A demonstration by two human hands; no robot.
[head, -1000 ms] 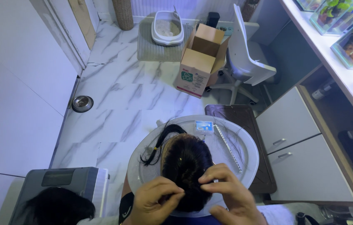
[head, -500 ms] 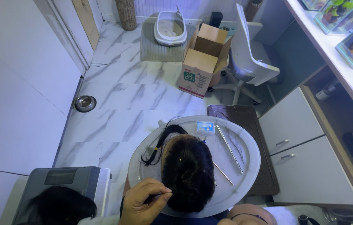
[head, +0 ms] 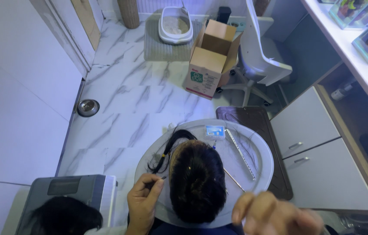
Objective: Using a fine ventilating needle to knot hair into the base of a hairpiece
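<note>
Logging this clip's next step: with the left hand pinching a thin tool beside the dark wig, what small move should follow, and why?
Probably bring the right hand back onto the dark wig on the round white tray. It is blurred and off the hair, while the left hand pinches a thin dark tool at the wig's edge, so nothing visibly steadies the hair.

Under the left hand [head: 142,202], whose grip pinches a thin dark tool, the wig [head: 197,185] is matt black hair with a faint sheen, lying on a round worktop [head: 262,150] of smooth, pale, slightly glossy plastic. Beyond that grip a slim metal ruler [head: 241,154] gleams dully. Far past it the floor [head: 136,100] is polished, veined marble-look tile, the box [head: 210,61] is rough matt cardboard, and the bowl [head: 88,107] at the wall is shiny metal.
</note>
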